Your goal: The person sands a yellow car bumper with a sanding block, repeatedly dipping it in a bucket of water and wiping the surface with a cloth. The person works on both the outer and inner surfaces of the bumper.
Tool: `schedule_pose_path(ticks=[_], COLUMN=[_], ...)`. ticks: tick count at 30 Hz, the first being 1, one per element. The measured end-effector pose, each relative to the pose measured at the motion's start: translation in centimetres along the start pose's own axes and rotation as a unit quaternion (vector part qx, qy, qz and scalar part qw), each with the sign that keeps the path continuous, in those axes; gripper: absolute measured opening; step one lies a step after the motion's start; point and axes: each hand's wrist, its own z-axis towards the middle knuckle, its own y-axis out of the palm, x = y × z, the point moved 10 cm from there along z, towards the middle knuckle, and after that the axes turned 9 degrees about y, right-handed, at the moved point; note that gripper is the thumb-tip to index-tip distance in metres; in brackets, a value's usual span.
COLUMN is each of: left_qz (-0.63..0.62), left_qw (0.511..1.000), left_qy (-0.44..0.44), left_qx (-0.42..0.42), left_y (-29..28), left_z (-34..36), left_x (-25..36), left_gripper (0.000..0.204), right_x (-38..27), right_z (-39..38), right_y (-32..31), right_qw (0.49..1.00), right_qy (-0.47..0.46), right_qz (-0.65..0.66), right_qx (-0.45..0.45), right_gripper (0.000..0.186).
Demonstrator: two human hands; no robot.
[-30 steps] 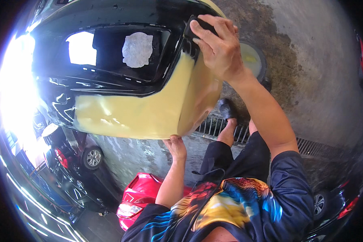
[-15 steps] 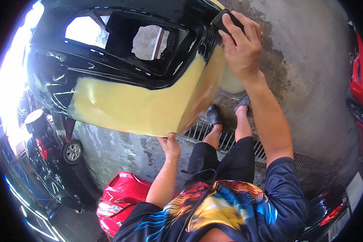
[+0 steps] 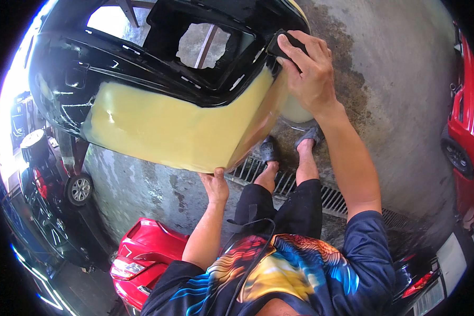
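A large black car bumper (image 3: 158,79) with a broad patch of smooth yellow filler (image 3: 158,126) fills the upper left and middle. My left hand (image 3: 215,187) grips the bumper's lower edge near its corner, thumb against the rim and fingers tucked underneath, partly hidden. At the far right end, my right hand (image 3: 312,73) is closed round a dark sanding block (image 3: 285,45). The block rests against the bumper's right edge, just beyond the filler.
A grated drain (image 3: 329,197) crosses the wet concrete floor by my feet. Behind the bumper's right side stands a pale round bucket (image 3: 296,109). A glossy red body part (image 3: 150,247) lies close to my left arm. Red (image 3: 466,121) and dark (image 3: 58,221) cars flank the space.
My right hand has drawn the sanding block toward me along the bumper's right edge. The left hand keeps its grip at the lower edge. The whole view has shifted slightly.
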Motion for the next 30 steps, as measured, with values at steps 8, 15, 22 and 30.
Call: schedule_pose_path(ticks=[8, 15, 22, 30], left_qz=[-0.007, -0.021, -0.01, 0.018], left_qw=[1.0, 1.0, 1.0, 1.0], left_qy=[0.024, 0.009, 0.029, 0.011], left_qx=[0.006, -0.001, 0.007, -0.004], left_y=[0.5, 0.7, 0.7, 1.0], left_z=[-0.1, 0.2, 0.0, 0.1], left_x=[2.6, 1.9, 2.7, 3.7], left_gripper=[0.126, 0.125, 0.123, 0.121], right_x=[0.3, -1.1, -0.3, -2.0], right_z=[-0.4, 0.1, 2.1, 1.3], right_y=[0.6, 0.8, -0.7, 0.8], right_qw=[0.997, 0.995, 0.989, 0.987], right_qy=[0.064, 0.033, 0.007, -0.016], right_qz=[-0.028, 0.025, -0.145, -0.123], right_qx=[-0.027, -0.085, -0.004, -0.102], right_gripper=[0.048, 0.052, 0.046, 0.046])
